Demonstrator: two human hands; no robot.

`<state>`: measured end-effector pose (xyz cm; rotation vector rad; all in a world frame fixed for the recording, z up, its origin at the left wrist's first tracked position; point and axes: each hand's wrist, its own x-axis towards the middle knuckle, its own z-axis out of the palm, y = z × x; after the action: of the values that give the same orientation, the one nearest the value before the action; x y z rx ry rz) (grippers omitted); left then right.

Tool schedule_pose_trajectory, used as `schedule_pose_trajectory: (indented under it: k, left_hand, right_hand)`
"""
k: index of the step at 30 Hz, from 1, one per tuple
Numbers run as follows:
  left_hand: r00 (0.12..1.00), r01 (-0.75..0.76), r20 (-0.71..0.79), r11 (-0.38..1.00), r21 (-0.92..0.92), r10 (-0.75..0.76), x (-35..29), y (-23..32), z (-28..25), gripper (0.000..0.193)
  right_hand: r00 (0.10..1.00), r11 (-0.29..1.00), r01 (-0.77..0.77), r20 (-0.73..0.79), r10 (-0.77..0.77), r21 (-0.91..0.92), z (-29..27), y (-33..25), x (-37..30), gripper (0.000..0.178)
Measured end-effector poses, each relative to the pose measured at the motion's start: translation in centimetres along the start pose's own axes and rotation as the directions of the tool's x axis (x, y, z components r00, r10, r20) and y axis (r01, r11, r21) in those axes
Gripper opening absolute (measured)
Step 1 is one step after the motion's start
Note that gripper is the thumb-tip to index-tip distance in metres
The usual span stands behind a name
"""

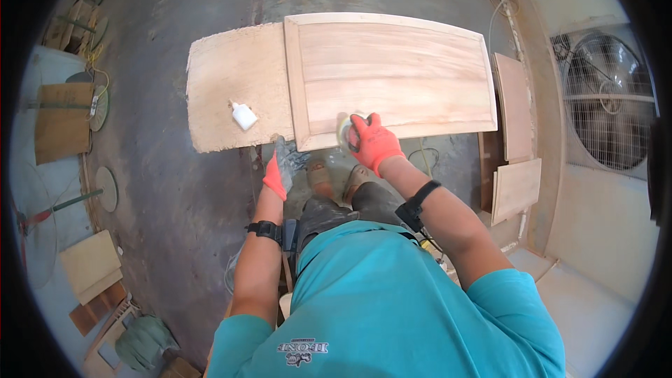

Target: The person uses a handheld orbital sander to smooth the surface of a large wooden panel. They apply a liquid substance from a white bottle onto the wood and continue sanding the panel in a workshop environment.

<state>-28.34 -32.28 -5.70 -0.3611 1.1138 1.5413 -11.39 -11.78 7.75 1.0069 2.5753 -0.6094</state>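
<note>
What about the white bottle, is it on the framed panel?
No, the white bottle lies on the rough board beside the framed panel.

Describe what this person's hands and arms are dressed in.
The left hand wears a glove with a coral-red cuff and a grey coating; the right hand wears one with a coral-red back. A black left strap and a black right strap circle the forearms. The left sleeve and right sleeve are short and teal.
</note>
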Motion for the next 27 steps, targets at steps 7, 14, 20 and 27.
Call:
schedule_pose_trajectory:
  k: [7, 14, 20, 27]
  left_hand:
    - [0.986, 0.000, 0.166, 0.999, -0.040, 0.007, 0.8, 0.1, 0.2, 0.081]
    - [0.998, 0.048, 0.046, 0.998, 0.034, -0.050, 0.4, 0.9, 1.1, 0.074]
    - [0.999, -0.039, -0.025, 0.996, 0.085, 0.041, 0.5, 0.4, 0.6, 0.069]
    - [0.987, -0.050, -0.147, 0.990, 0.134, 0.069, 0.0, 0.3, 1.8, 0.065]
  right_hand:
    - [0.974, 0.974, -0.224, -0.026, 0.225, 0.027, -2.1, 6.5, -1.9, 0.080]
    - [0.925, 0.926, -0.371, -0.065, 0.375, 0.070, -3.5, 13.0, -2.9, 0.084]
    - [0.877, 0.888, -0.443, -0.143, 0.458, 0.126, -3.9, 19.6, -3.3, 0.087]
    - [0.760, 0.778, -0.574, -0.188, 0.622, 0.253, -7.0, 27.6, -1.9, 0.083]
